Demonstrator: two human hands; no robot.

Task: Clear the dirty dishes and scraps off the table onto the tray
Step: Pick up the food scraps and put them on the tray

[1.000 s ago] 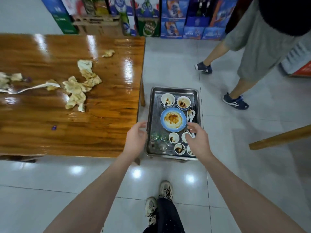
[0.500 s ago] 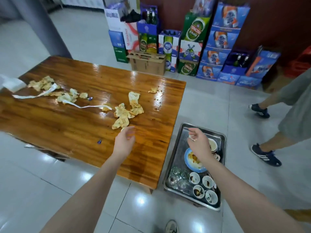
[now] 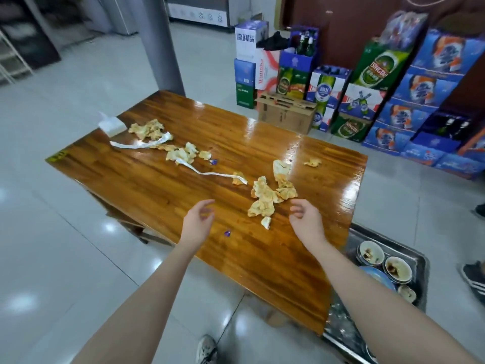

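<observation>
Head view: crumpled yellow-stained scraps; left hand, right hand loosely curled, empty.

There is one camera, worn on the person's head. It looks forward and down at the desk from close by and high up.

Tray half hidden: bench edge and right forearm cover it, and the bottom edge crops its near corner. Blue plate mostly under the forearm. Glasses just a blur. Purple bit on the bench too small to identify.
</observation>
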